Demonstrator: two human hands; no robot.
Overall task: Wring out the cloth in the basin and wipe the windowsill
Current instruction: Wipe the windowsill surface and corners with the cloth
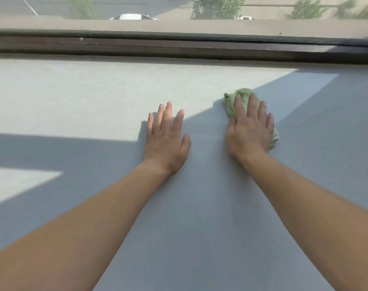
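A wide pale grey windowsill (84,97) fills the view, part sunlit, part in shadow. A small bunched green cloth (234,101) lies on it right of centre. My right hand (250,129) presses flat on the cloth, fingers spread over it, with cloth showing beyond the fingertips and at the hand's right side. My left hand (166,139) rests flat on the bare sill to the left of the cloth, fingers apart, holding nothing. No basin is in view.
A dark brown window frame (178,47) runs along the far edge of the sill. Through the glass a street, trees and a white car (132,16) lie far below.
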